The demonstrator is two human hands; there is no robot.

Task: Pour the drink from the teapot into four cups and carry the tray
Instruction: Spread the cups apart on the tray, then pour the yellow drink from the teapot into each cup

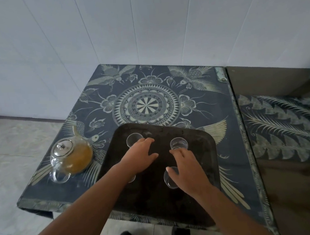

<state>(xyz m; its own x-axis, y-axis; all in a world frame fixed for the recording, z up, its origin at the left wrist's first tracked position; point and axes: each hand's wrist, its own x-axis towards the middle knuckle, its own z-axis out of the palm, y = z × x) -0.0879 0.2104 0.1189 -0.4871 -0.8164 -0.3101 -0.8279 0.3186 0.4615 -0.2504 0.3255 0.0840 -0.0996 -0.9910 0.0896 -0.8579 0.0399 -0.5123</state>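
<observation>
Four clear cups sit on a dark tray [203, 143] on the patterned cloth [146, 103]: one at 11 o'clock [132, 139], one at 1 o'clock [178, 143], one at 5 o'clock [168, 180], one at 7 o'clock [132, 179] mostly hidden under the left forearm. The left hand [137, 155] hovers flat, fingers spread, fingertips touching the 11 o'clock cup. The right hand [188, 167] is loose, fingers near the 1 o'clock cup, thumb against the 5 o'clock one; neither grasps. The teapot [71, 156], holding amber drink, stands at 9 o'clock, just beside the tray.
</observation>
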